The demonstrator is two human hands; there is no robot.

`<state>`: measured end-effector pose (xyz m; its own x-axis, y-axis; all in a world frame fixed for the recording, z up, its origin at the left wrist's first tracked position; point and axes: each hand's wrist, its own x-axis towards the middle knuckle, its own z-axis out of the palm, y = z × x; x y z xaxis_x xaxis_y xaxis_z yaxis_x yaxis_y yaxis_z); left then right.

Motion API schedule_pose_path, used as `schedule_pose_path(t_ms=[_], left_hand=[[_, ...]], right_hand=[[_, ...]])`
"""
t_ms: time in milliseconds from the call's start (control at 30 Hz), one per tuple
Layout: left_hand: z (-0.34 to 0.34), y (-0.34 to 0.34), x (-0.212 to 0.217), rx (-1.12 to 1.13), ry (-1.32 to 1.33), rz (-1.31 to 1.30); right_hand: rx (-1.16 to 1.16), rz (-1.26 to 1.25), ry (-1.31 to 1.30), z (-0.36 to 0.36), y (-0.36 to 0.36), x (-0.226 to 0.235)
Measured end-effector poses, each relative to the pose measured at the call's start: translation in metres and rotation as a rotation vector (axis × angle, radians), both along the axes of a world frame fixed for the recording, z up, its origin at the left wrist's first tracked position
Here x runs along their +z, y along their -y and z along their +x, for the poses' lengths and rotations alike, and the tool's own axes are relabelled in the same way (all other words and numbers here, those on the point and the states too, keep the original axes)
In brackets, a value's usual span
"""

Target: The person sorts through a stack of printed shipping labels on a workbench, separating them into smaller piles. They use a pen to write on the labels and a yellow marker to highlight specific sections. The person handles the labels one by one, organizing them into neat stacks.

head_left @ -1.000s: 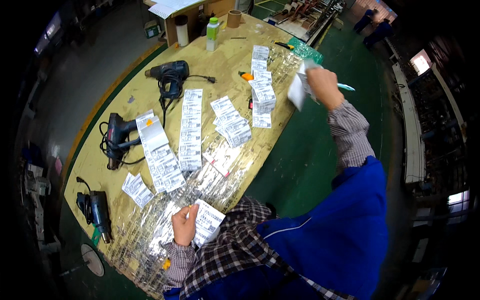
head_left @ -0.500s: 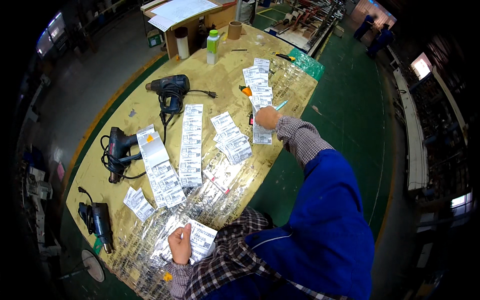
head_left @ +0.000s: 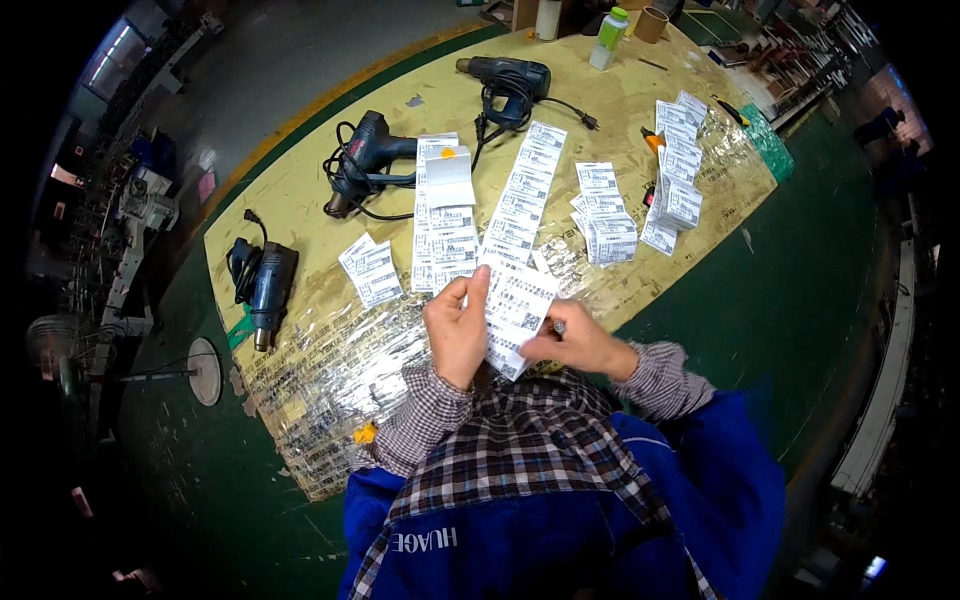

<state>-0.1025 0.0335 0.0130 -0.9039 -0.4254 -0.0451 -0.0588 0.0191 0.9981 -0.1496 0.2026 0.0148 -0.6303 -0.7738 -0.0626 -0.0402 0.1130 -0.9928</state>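
Note:
My left hand [head_left: 457, 330] is closed on a short strip of white printed labels [head_left: 513, 312], thumb on top, held above the near edge of the table. At the strip's right side is my right hand [head_left: 585, 342], its fingers curled and its thumb against the lower labels. A small grey tip shows between those fingers, apparently the end of a pen [head_left: 558, 326]; the rest is hidden. Beyond the hands lie more label strips: a long one [head_left: 525, 190], one with a folded part [head_left: 445, 240], a small group [head_left: 371, 270], an overlapping bunch [head_left: 606, 228] and a row at right [head_left: 680, 165].
Three corded heat guns, one near left [head_left: 270, 295], one farther [head_left: 368, 160] and one at the back [head_left: 512, 85], lie on the yellow table [head_left: 330, 400]. Behind stand a green-capped bottle [head_left: 609, 40] and a cardboard tube [head_left: 651, 25]. A round disc [head_left: 205, 371] is at left.
My right hand has come back from the far right label row to the strip in my left hand. The left hand has lifted its labels, and the view has turned.

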Motion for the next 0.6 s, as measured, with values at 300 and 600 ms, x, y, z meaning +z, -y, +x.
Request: schedule_pose_path(t_ms=[300,600], left_hand=[[0.035,-0.004,0.007,-0.36,-0.036,0.452],[0.065,-0.007,0.013,-0.66,0.014,0.481]], right_hand=[[-0.409,-0.185,0.093,0.007,0.003,0.008],[-0.547,-0.377,0.167,-0.005,-0.003,0.025]])
